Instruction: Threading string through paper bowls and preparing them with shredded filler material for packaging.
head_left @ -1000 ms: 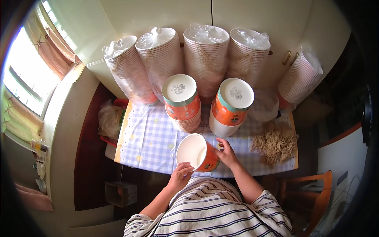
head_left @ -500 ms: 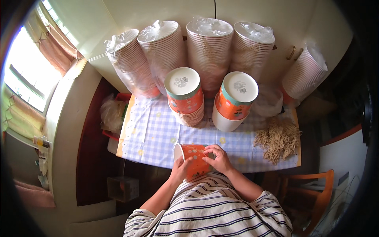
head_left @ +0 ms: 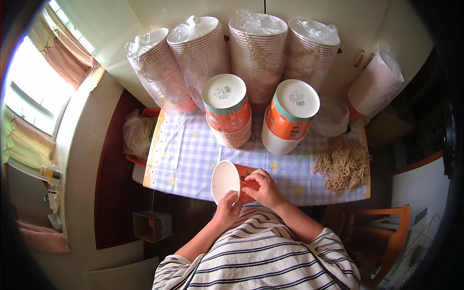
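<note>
Just off the table's near edge, an orange paper tub (head_left: 225,181) is tipped on its side, its white open mouth facing left. My left hand (head_left: 228,208) is closed on the near part of its rim, with fingertips reaching into the mouth. At the tub's printed side, my right hand (head_left: 263,188) bends its thumb and fingers together in a pinch. What lies between those fingertips is too small to make out. Beyond my hands stand two upside-down stacks of orange tubs, the left stack (head_left: 226,108) and the right stack (head_left: 292,113).
Tall plastic-wrapped tub stacks (head_left: 258,58) line the back, with another wrapped stack (head_left: 376,84) leaning at far right. Tangled beige cord loops (head_left: 342,166) lie on the checked tablecloth (head_left: 186,166). A wooden chair (head_left: 386,232) stands right, a cardboard box (head_left: 152,225) below left.
The tub has turned so its white mouth shows more fully, and it sits slightly higher in view. My left fingers have moved onto the rim. My right hand stays at the side.
</note>
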The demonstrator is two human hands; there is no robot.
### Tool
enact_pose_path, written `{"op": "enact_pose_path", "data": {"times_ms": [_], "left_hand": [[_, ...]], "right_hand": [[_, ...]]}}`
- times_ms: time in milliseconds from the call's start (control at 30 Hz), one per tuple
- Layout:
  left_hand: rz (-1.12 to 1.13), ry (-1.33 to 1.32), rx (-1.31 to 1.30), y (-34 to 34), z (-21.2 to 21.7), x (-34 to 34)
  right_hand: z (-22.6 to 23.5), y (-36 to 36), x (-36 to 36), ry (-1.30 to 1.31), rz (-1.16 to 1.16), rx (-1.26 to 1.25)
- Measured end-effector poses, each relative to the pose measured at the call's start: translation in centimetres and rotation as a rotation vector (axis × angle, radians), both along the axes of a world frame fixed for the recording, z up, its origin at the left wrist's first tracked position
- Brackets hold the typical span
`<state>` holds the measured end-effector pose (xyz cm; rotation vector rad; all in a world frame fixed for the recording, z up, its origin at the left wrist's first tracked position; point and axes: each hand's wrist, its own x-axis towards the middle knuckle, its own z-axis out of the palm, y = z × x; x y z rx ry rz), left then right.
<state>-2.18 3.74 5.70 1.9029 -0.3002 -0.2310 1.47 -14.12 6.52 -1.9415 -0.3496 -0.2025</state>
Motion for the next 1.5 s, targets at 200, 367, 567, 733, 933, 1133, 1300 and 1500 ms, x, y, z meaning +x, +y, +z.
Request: {"op": "enact_pose_path", "data": {"times_ms": [200,367,567,733,933,1133,1300,1500], "left_hand": [[0.055,0.046,0.017,0.2,-0.4,-0.8],[0.179,0.072,-0.023,0.0,0.7,-0.2],[0.211,0.119,-0.050,0.1,1.0,0.0],[0.224,0.156,-0.011,0.0,0.3,-0.7],[0.274,0.163,-0.101,-0.2,-0.1,-1.1],[0.307,0.226,-0.234,-0.1,0.1,-1.2],[0.334,0.161,-0.015,0.2,0.5,-0.9],[0.361,0.141,0.000,0.5,0.6,-0.6]], "right_hand": [[-1.1,0.8,-0.1,0.065,0.072,0.048],[-0.7,1.2,-0.4,0.072,0.099,0.074],[0.0,1.4,-1.0,0.194,0.088,0.129],[0.6,1.3,-1.5,0.410,0.095,0.186],[0.7,1.4,-1.8,0.531,0.101,0.305],[0.8,1.7,-2.1,0.315,0.057,0.111],[0.2,1.9,-1.9,0.121,0.056,-0.018],[0.3,2.2,-1.8,0.030,0.063,-0.055]]}}
